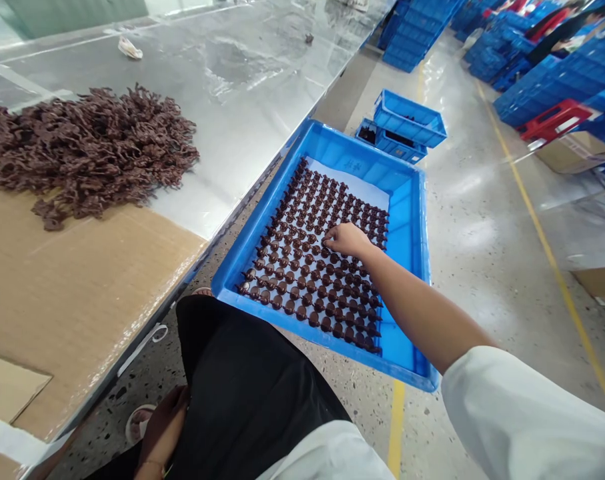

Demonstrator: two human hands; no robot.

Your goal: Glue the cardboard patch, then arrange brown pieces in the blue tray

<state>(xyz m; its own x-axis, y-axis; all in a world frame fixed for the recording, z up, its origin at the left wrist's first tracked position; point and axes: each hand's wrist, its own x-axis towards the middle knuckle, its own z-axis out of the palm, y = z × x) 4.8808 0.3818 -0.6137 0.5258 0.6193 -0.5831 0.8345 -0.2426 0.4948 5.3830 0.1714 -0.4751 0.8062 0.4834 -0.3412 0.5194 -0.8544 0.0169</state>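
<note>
My right hand [348, 240] is over the middle of a large blue plastic tray [425, 220], its fingers pinched at a small dark brown part [325, 244]. Rows of small dark brown parts [302, 312] with round, disc-like ends stand on a white sheet [355, 179] in the tray. Low at the left, my left hand [168, 415] rests beside the black cloth [242, 393] over my lap. Its fingers are mostly hidden in shadow. On the table to the left lies a heaped pile of tangled dark brown pieces [97, 150].
Brown cardboard [107, 267] covers the near part of the table [242, 120]. Smaller blue crates [409, 120] stand on the floor behind the tray. Farther right are blue crate stacks [557, 87], a red stool [555, 123], a cardboard box [575, 152] and other people.
</note>
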